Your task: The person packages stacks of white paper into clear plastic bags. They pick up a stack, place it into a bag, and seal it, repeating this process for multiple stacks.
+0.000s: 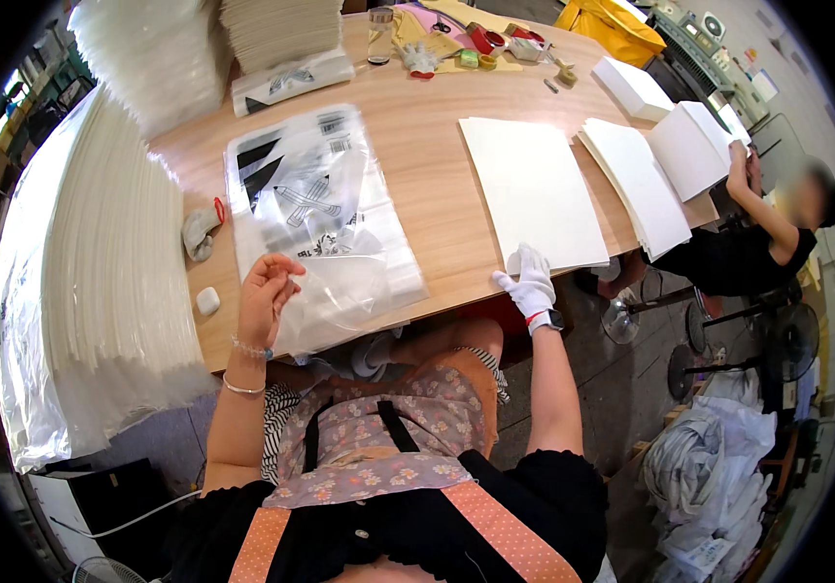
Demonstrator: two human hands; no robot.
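Note:
My left hand (270, 293), bare with two bracelets, is at the near left of a pile of clear printed plastic bags (354, 209). Its fingers are curled and pinch the edge of the top bag, whose near end is lifted and loose. The bags carry a black pencil drawing. My right hand (531, 288) wears a white glove and a dark watch. It rests on the near-left corner of a stack of white sheets (534, 189), fingers stretched out and thumb apart.
Tall stacks of plastic bags (106, 262) rise along the left side. A crumpled glove (200, 233) and a white case (207, 301) lie beside the pile. More white sheets (636, 180) lie at right, where a co-worker (743, 233) handles paper. Tape rolls (485, 39) sit at the back.

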